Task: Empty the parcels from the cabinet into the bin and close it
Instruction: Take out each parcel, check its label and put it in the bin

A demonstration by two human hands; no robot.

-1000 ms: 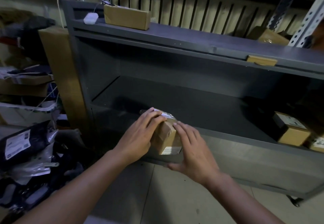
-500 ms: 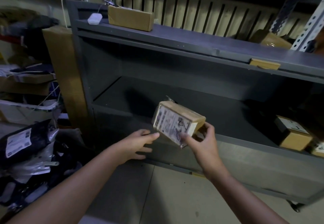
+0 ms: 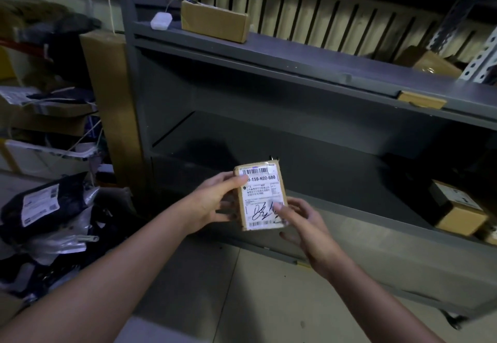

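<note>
A small brown cardboard parcel with a white shipping label (image 3: pixel 259 197) is held at the centre of the frame, label to the camera. It is in front of the front lip of the dark grey metal cabinet (image 3: pixel 269 55) and apart from it. The left hand (image 3: pixel 215 203) grips its left edge, thumb over the label's upper corner. The right hand (image 3: pixel 304 221) pinches the lower right corner, thumb on the label, fingers behind.

The cabinet's shelf floor runs back as dark metal from its left wall to the right edge of the frame. Pale floor shows beneath the forearms, bounded at lower left by a heap of black plastic mail bags (image 3: pixel 48 203) and at right by the cabinet's base. A tall brown cardboard slab (image 3: pixel 107 100) stands against the cabinet's left side.

Inside, at middle right, two parcels show: a brown labelled box (image 3: pixel 457 213) and a second brown box (image 3: pixel 490 236), cut off by the frame. On top sit two brown boxes, a long one at upper centre (image 3: pixel 215 24) and one at upper right (image 3: pixel 430 63), plus one small white object (image 3: pixel 160 21). How many bags there are cannot be told.
</note>
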